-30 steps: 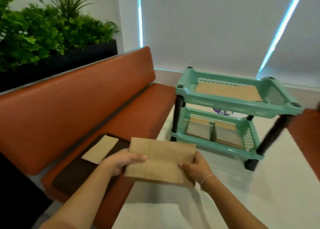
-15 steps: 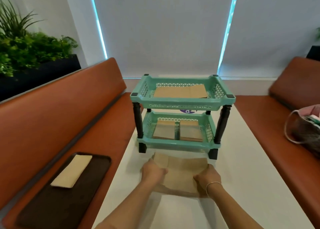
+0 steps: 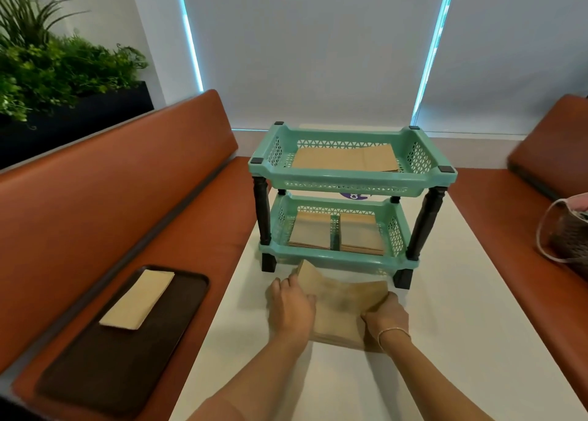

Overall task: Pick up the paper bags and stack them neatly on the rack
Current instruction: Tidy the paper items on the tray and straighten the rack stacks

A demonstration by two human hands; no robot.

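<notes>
**Op A:** I have the flat brown paper bag (image 3: pixel 342 306) low over the white table (image 3: pixel 461 341), just in front of the mint-green two-tier plastic rack (image 3: pixel 350 178). My left hand (image 3: pixel 291 306) grips its left edge and my right hand (image 3: pixel 386 314) grips the right edge, fingers curled round the paper.

**Op B:** What worries you from here?

**Op A:** The bag is blurred and its far-left corner sticks up, so I judge it is flexing. If I push it in like that, the corner could catch the lower tier's front lip and crumple. It could also skid the rack, which looks light on its dark legs.

**Op B:** And what is in the tiers?

**Op A:** The upper tier holds wide brown bags lying flat (image 3: pixel 345 159), filling most of the floor. The lower tier holds two smaller piles side by side, the left pile (image 3: pixel 311 231) and the right pile (image 3: pixel 362 234), with a narrow gap between. This wide bag suits the top, I think; below, it would bridge both piles and sit crooked.

**Op B:** Anything left?

**Op A:** One folded tan bag (image 3: pixel 138 298) lies on the dark brown tray (image 3: pixel 105 373) on the orange bench (image 3: pixel 111 217).
</notes>
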